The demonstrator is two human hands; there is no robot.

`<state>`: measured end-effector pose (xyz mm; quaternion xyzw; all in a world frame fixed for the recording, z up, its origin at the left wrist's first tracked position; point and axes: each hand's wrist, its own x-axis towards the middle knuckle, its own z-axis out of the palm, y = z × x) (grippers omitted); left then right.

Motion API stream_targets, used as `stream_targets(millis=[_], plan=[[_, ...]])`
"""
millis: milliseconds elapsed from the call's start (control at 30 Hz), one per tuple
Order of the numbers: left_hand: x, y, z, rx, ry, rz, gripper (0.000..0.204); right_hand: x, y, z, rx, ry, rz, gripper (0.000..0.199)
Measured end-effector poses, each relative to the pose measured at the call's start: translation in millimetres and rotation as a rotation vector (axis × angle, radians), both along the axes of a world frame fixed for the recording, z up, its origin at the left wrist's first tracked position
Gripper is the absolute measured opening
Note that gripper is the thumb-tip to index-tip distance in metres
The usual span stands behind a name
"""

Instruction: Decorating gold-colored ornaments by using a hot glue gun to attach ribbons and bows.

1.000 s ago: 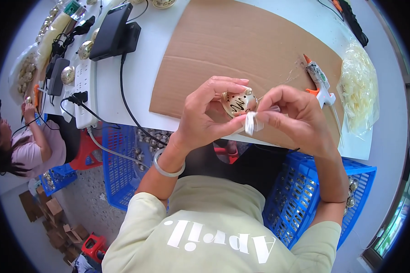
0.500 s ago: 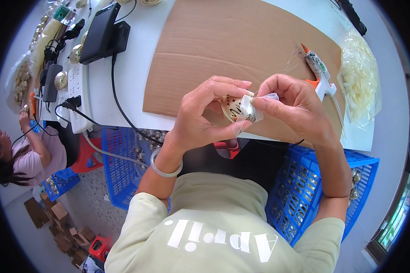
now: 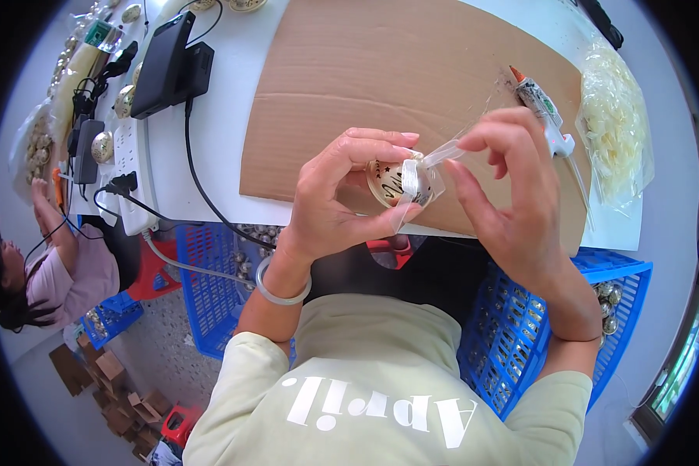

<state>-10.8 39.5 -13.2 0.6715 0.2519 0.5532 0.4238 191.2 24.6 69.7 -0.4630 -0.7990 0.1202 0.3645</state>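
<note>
My left hand [image 3: 328, 186] is closed round a gold Christmas bauble [image 3: 388, 185] with dark lettering and small stars, its fingers over the top and thumb below. A sheer white ribbon [image 3: 443, 152] lies on the bauble's right side near its cap, one tail pointing up and right, another hanging by my left thumb. Close beside it is my right hand [image 3: 520, 194], thumb and index finger apart. The ribbon's upper tail reaches the right index fingertip; whether they touch I cannot tell. Both hands are over the near edge of a cardboard sheet [image 3: 365, 70].
To the right lie a glue gun [image 3: 540, 105] with an orange tip and a clear bag [image 3: 615, 132] of pale pieces. On the left are a black device [image 3: 163, 66], cables and a power strip [image 3: 134, 186]. Blue baskets [image 3: 512, 334] of baubles flank me; another person [image 3: 70, 256] sits left.
My right thumb and index finger have parted from the ribbon by the bauble's cap, and the hand has drawn slightly right. The ribbon tail now points up and right. My left hand still holds the bauble.
</note>
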Motion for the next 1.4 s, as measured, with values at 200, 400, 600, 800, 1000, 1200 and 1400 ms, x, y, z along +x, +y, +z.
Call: stream_targets(millis=[200, 400, 600, 800, 1000, 1200, 1400], plan=[[-0.6, 3.2, -2.1, 0.019, -0.039, 0.006, 0.049, -2.3, -10.9, -9.0, 0.143, -0.042, 0.151, 0.036], [-4.8, 2.6, -1.2, 0.025, -0.022, 0.007, 0.049, -7.7, -9.9, -13.5, 0.183, -0.111, 0.179, 0.046], [-6.1, 4.2, -1.9, 0.037, -0.043, 0.001, 0.050, -9.4, -6.1, -18.2, 0.255, -0.132, 0.173, 0.045], [-5.4, 4.7, -3.7, 0.042, -0.056, 0.004, 0.050, -10.0, -8.2, -14.6, 0.294, -0.131, 0.173, 0.045], [-5.8, 3.9, -5.0, 0.021, -0.042, -0.003, 0.050, -8.2, -4.4, -18.6, 0.282, -0.157, 0.186, 0.046], [-5.6, 3.8, -0.7, 0.029, -0.050, -0.007, 0.050, -9.1, -6.0, -14.3, 0.298, -0.168, 0.179, 0.047], [-6.5, 4.0, 6.7, 0.046, -0.045, -0.006, 0.049, -9.3, -5.5, -6.3, 0.309, -0.187, 0.184, 0.046]])
